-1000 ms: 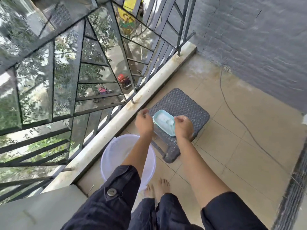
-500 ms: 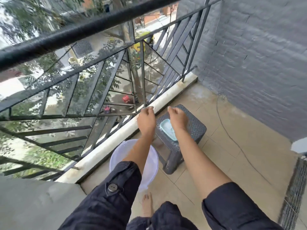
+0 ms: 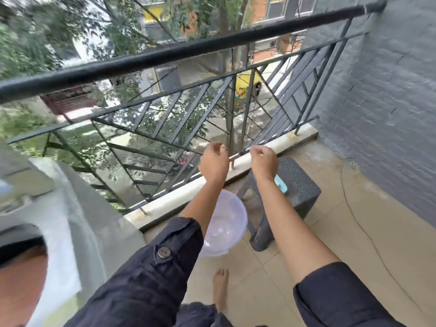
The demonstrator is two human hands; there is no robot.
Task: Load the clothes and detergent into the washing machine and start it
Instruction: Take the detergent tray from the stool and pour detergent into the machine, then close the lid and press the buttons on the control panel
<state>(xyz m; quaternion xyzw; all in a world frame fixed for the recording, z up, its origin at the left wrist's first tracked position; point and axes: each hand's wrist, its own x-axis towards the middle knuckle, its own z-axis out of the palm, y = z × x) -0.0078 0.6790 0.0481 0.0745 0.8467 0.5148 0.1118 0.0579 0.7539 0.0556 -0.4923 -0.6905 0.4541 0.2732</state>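
My left hand (image 3: 213, 161) and my right hand (image 3: 263, 159) are raised side by side in front of the balcony railing, fingers curled shut, with nothing visible in either. Below my right wrist, a small teal container (image 3: 281, 184) lies on a dark woven stool (image 3: 300, 185), partly hidden by my forearm. A translucent white basin (image 3: 232, 215) sits on the floor under my left forearm. At the left edge is a blurred white and grey machine top (image 3: 70, 208). Its dark opening (image 3: 21, 267) shows something reddish.
A black metal railing (image 3: 188, 53) on a pale curb (image 3: 254, 154) closes the balcony ahead. To the right rises a grey brick wall (image 3: 389, 114). A thin cable (image 3: 354, 215) runs across the beige tiles. My bare foot (image 3: 220, 286) stands near the basin.
Both hands have left the teal container and risen above the stool. The view has tilted up and swung left, bringing the machine top into sight.
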